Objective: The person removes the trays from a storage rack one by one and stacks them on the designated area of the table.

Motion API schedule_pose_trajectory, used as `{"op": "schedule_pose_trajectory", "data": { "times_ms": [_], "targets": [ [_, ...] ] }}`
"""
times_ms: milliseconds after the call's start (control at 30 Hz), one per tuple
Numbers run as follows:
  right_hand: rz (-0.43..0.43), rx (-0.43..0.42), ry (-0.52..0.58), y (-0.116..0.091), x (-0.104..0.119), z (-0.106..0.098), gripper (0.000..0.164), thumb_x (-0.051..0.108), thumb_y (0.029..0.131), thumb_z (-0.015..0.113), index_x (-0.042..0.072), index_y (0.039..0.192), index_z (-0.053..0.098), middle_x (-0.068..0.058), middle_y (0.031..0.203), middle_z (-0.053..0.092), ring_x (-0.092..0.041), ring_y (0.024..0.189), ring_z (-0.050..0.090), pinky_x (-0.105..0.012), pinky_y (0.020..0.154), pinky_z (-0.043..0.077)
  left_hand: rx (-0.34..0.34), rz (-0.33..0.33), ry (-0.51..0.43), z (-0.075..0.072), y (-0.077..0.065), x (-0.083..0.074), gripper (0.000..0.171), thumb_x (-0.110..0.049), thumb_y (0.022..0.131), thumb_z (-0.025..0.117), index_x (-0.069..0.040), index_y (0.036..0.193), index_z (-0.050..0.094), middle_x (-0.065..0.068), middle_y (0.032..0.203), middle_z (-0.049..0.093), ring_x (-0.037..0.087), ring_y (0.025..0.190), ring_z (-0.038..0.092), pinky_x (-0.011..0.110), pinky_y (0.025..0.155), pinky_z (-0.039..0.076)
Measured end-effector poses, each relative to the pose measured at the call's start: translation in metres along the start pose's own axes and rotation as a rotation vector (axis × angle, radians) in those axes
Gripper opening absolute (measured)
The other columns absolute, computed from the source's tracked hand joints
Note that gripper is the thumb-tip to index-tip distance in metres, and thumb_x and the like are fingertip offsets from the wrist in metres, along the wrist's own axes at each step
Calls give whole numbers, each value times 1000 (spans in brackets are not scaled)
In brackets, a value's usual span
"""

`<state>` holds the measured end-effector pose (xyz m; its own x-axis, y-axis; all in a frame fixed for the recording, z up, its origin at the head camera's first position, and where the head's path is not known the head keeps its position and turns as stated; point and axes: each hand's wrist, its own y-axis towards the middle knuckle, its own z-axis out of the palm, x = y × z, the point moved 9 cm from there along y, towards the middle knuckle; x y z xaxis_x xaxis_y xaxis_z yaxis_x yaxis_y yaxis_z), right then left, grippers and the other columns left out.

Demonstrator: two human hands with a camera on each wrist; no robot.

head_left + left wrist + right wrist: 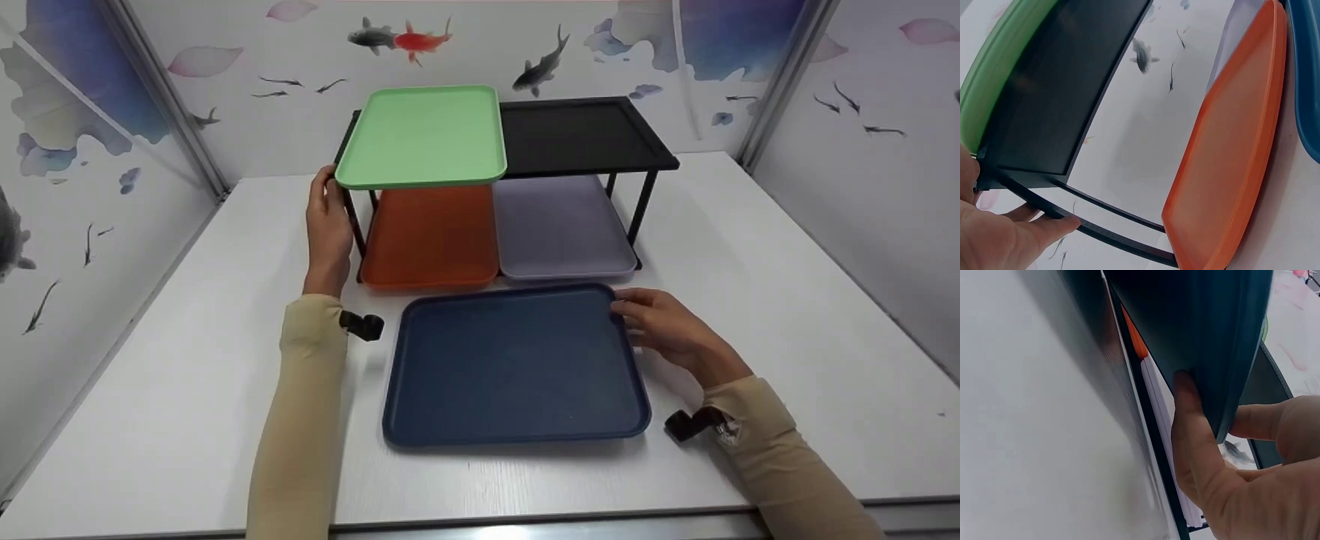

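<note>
A black two-tier rack (585,139) stands on the white table. My left hand (328,232) holds its front left corner, with fingers against the black leg (1100,233). On the top shelf's left half lies a light green tray (424,135); its front edge overhangs. Below, an orange tray (435,236) lies beside a lilac tray (562,229) on the lower level. My right hand (671,326) pinches the far right corner of a dark blue tray (517,367) in front of the rack. In the right wrist view that tray's underside (1207,343) is lifted off the table, fingers beneath it.
White panels (262,112) printed with fish and petals enclose the table (180,375) at the back and both sides. Metal posts (169,97) stand at the back corners. A metal rail (555,529) runs along the near edge.
</note>
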<state>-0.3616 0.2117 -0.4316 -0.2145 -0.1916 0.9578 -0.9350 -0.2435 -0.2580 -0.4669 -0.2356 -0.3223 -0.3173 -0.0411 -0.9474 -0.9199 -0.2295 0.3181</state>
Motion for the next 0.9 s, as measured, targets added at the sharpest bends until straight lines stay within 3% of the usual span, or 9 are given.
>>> {"op": "schedule_pose_trajectory", "data": {
  "times_ms": [333,700,900],
  "targets": [
    [-4,-34,-13,1,-2,-9,51,16,103,62,-13,141,45,3,102,64,-6,90,64,-23,82,56,-4,-10,10,0,0,1,47,-31,112,32,-16,157,35,5,158,40,14,147,37,36,120,31],
    [13,-67,-37,3,-4,-17,54,18,102,65,-11,144,47,7,96,65,-5,87,63,-24,81,57,-4,-21,-2,-1,-1,1,46,-30,112,32,-16,157,35,5,159,40,14,148,36,36,121,29],
    [7,-85,-46,3,-5,-21,55,20,103,63,-9,146,45,6,97,63,-5,86,62,-24,81,56,-5,-32,0,2,-10,-13,45,-26,113,31,-13,155,36,7,159,39,15,148,36,36,121,29]
  ]
}}
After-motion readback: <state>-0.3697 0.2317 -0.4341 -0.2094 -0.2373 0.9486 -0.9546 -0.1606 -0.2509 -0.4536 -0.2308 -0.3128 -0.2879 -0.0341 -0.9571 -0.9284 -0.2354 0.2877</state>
